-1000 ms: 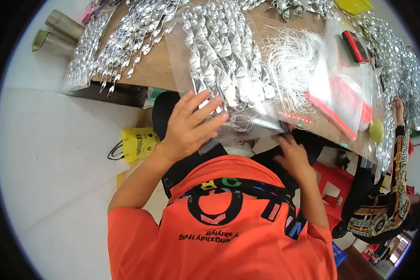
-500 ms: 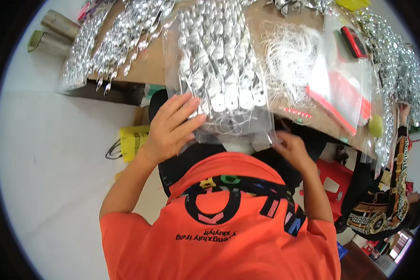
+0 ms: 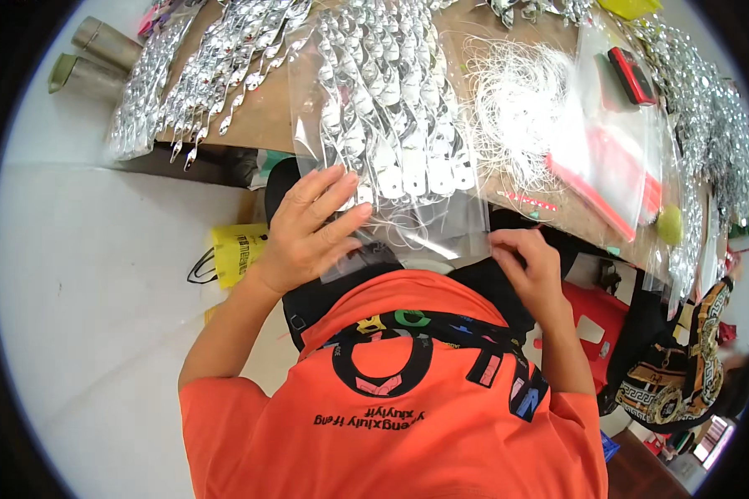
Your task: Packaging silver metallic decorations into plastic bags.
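A clear plastic bag lies over the table's near edge. Several twisted silver foil strips are in it, with white hole-punched tabs and loops of thin white string at their near ends. My left hand rests flat on the bag's left side, fingers spread, the tips beside the lowest tabs. At the near right corner of the bag, my right hand pinches the plastic between thumb and forefinger. The bag's near end hangs above my lap.
A tangle of white string lies right of the bag. Beyond it are clear bags with red edges and a red-black device. More silver strips hang at left, near two metal flasks. A person sits at right.
My right hand has turned and shifted slightly up and right with the bag's corner. The bag's near end looks flatter. My left hand stays almost in place. The person's arm at right has lowered.
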`<act>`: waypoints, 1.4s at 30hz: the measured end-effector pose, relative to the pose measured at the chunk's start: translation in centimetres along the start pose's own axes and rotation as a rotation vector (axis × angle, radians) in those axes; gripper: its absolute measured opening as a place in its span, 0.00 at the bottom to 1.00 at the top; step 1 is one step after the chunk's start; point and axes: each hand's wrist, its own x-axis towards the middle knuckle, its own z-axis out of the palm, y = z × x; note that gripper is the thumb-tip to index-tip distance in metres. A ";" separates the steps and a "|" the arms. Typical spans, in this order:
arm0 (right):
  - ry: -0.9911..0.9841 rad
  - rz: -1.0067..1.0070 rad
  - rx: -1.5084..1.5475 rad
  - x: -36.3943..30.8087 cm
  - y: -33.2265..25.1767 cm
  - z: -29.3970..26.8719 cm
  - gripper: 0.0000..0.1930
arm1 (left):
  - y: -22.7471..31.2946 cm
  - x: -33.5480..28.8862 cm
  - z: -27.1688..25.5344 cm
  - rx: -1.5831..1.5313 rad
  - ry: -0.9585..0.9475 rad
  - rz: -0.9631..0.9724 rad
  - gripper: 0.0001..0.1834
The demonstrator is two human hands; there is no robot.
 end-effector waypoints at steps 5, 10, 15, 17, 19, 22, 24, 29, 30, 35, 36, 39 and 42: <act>0.248 -0.298 -0.357 2.6 0.4 0.9 0.24 | -0.5 -0.2 1.0 0.031 0.086 0.056 0.27; 0.238 -0.570 -0.475 5.6 0.9 3.0 0.27 | -0.3 0.2 0.6 0.138 0.076 0.116 0.24; 0.129 -0.663 -0.348 6.8 -0.6 2.0 0.20 | 0.4 0.6 -0.6 0.136 -0.020 0.103 0.21; 0.085 -0.644 -0.237 7.4 -1.0 1.3 0.12 | 0.3 1.0 -1.2 0.071 0.005 0.088 0.17; 0.023 -0.544 -0.063 7.7 -1.1 0.8 0.11 | 0.5 1.0 -1.5 -0.051 0.006 -0.002 0.16; 0.001 -0.414 0.154 8.2 -1.4 1.0 0.08 | 0.9 1.2 -1.5 -0.288 0.049 -0.153 0.10; -0.013 -0.087 0.362 7.8 -1.5 1.2 0.08 | 1.5 1.5 -1.7 -0.537 0.126 -0.395 0.08; -0.004 0.128 0.709 9.3 -2.6 2.2 0.09 | 1.8 0.6 -0.2 -0.792 0.340 -0.749 0.08; 0.007 0.163 0.726 9.5 -2.6 2.3 0.09 | 1.7 0.5 0.0 -0.955 0.429 -0.893 0.08; 0.078 0.089 0.624 9.8 -2.8 2.7 0.08 | 0.7 0.1 0.3 -1.051 0.403 -1.030 0.08; 0.092 0.066 0.573 10.0 -2.9 2.6 0.09 | 0.6 0.3 0.4 -1.062 0.386 -1.072 0.09; 0.174 0.109 0.572 9.8 -1.6 4.3 0.18 | 0.2 0.3 1.6 -1.014 0.449 -1.068 0.10; 0.304 0.125 0.398 10.9 -2.8 4.0 0.24 | -0.4 -0.9 3.5 -0.938 0.591 -1.100 0.11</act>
